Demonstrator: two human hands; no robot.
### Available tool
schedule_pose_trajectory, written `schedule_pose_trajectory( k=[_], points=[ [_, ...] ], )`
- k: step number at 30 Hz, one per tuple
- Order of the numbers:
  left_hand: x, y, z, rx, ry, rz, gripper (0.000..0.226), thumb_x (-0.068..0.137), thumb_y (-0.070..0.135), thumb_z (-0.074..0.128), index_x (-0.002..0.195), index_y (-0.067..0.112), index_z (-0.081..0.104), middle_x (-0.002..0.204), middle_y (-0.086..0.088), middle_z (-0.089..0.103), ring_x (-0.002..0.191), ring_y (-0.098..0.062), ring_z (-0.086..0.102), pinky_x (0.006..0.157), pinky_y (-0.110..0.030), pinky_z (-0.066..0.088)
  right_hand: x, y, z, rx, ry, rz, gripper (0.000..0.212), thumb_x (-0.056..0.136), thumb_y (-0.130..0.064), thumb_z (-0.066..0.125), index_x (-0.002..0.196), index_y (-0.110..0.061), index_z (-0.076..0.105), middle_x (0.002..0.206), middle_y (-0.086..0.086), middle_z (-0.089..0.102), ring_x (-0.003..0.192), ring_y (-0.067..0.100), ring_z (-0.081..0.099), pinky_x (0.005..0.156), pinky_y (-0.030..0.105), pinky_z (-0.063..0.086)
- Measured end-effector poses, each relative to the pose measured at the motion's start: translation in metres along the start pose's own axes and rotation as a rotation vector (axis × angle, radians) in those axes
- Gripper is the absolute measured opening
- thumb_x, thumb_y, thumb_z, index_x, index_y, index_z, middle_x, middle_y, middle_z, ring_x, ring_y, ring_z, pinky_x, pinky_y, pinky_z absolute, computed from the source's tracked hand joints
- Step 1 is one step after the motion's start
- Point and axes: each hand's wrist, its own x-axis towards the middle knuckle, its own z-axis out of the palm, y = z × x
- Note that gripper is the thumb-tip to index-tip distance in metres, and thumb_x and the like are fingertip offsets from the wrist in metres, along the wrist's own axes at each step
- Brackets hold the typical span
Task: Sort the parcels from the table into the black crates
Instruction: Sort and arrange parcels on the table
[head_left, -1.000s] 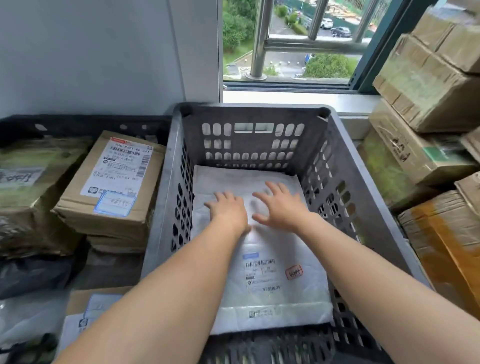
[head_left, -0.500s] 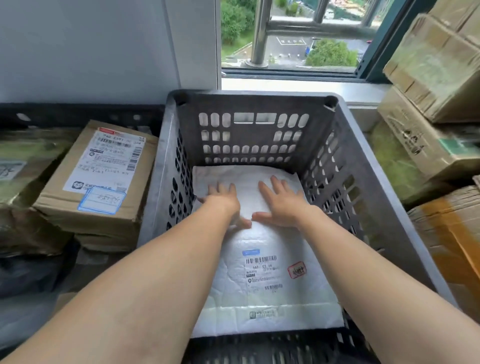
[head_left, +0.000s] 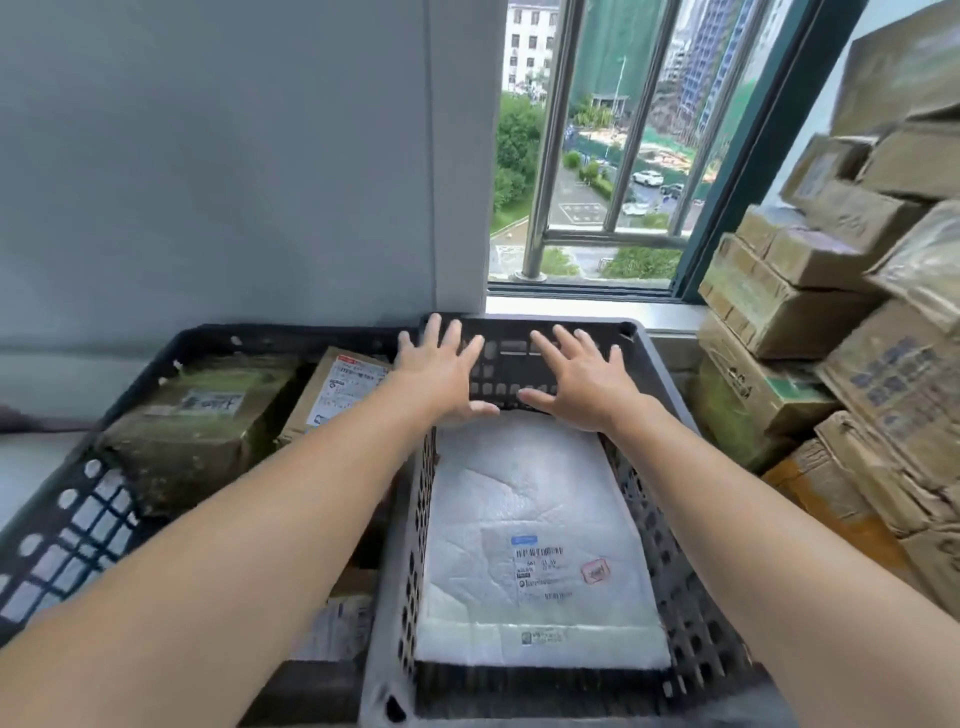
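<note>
Head view. Black crate (head_left: 675, 551), centre: holds one white padded parcel (head_left: 530, 525), lying flat on the crate floor, printed label facing up. Left hand (head_left: 441, 371) and right hand (head_left: 582, 384): both empty, fingers spread, palms down, raised over the crate's far end above the parcel. Second black crate (head_left: 67, 519), left: contains a green-wrapped parcel (head_left: 202, 431) and a brown box with label (head_left: 337, 395), side by side. Cardboard boxes (head_left: 841, 322) stacked at right beside the window (head_left: 618, 145).
</note>
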Motion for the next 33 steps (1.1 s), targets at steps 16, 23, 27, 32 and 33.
schedule_pose_trajectory(
  k=[16,23,27,32,33],
  points=[
    [-0.256,-0.298,0.057,-0.105,0.131,-0.354,0.101,0.085,0.082,0.035,0.158,0.026,-0.005,0.166,-0.008,-0.009,0.151,-0.036,-0.012,0.118,-0.062,0.007,-0.047,-0.344,-0.061,-0.038,0.132,-0.295,0.085,0.091,-0.075,0.034,0.157,-0.036,-0.006,0.166,-0.003,-0.007,0.153,0.026,-0.005,0.118,0.062,0.007],
    [-0.391,-0.422,0.117,-0.184,0.106,-0.488,0.098,0.087,0.076,0.043,0.158,0.027,-0.001,0.166,-0.006,-0.01,0.152,-0.031,-0.011,0.119,-0.057,0.011,-0.089,-0.537,-0.038,0.001,0.121,-0.443,0.085,0.093,-0.068,0.042,0.158,-0.034,-0.001,0.166,-0.001,-0.002,0.153,0.023,-0.001,0.119,0.061,0.007],
    [-0.445,-0.484,0.145,-0.198,0.097,-0.573,0.097,0.087,0.078,0.04,0.158,0.029,-0.004,0.166,-0.004,-0.01,0.152,-0.031,-0.012,0.118,-0.057,0.013,-0.098,-0.629,-0.033,-0.059,0.12,-0.518,0.085,0.092,-0.071,0.039,0.158,-0.033,0.002,0.166,0.002,0.001,0.152,0.024,0.005,0.119,0.055,0.011],
    [-0.488,-0.556,0.191,-0.199,0.03,-0.656,0.097,0.086,0.081,0.034,0.157,0.029,-0.008,0.166,-0.006,-0.012,0.152,-0.033,-0.012,0.118,-0.059,0.012,-0.089,-0.727,-0.015,-0.072,0.075,-0.602,0.087,0.091,-0.073,0.038,0.158,-0.033,0.0,0.167,0.002,-0.002,0.153,0.024,0.004,0.119,0.056,0.012],
    [-0.495,-0.569,0.201,-0.202,0.013,-0.672,0.097,0.086,0.081,0.034,0.157,0.029,-0.009,0.166,-0.007,-0.012,0.151,-0.033,-0.012,0.118,-0.059,0.011,-0.085,-0.744,-0.009,-0.063,0.06,-0.616,0.087,0.091,-0.073,0.038,0.158,-0.034,-0.001,0.167,0.001,-0.003,0.153,0.024,0.002,0.119,0.057,0.01]
  ],
)
